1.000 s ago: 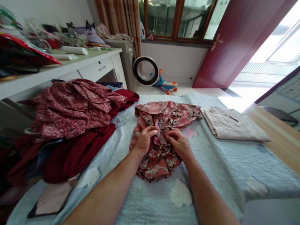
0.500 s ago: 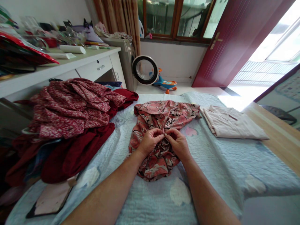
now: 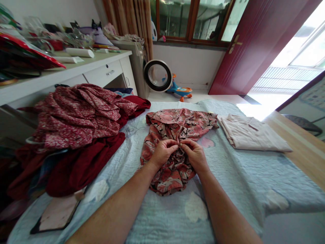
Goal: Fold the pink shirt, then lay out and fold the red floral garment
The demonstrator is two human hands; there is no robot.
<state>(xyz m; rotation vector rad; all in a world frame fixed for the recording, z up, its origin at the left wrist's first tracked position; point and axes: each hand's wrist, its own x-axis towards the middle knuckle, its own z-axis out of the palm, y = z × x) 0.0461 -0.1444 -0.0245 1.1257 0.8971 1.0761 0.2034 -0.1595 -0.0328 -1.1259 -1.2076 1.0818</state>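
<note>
A pink, black and beige patterned shirt (image 3: 167, 176) lies bunched on the light blue quilted cover (image 3: 228, 189) in front of me. My left hand (image 3: 164, 152) pinches its front edge between thumb and forefinger. Right beside it, my right hand (image 3: 194, 154) pinches the same edge, the fingertips of both hands nearly touching. Whatever small fastening may sit between the fingertips is too small to make out. The shirt's collar end spreads out beyond my hands, and its lower part is gathered beneath my wrists.
On the left is a heap of red-and-white speckled cloth (image 3: 76, 115) and dark red cloth (image 3: 83, 166), with a phone-like flat case (image 3: 57, 213) nearer me. A folded cream shirt (image 3: 254, 134) lies at right. Behind stand a cluttered white desk (image 3: 101, 67) and a washer with its round door (image 3: 157, 76) open.
Almost nothing differs. Both hands keep their pinch at the front of the shirt, with only slight finger movement, and the view has shifted a little.
</note>
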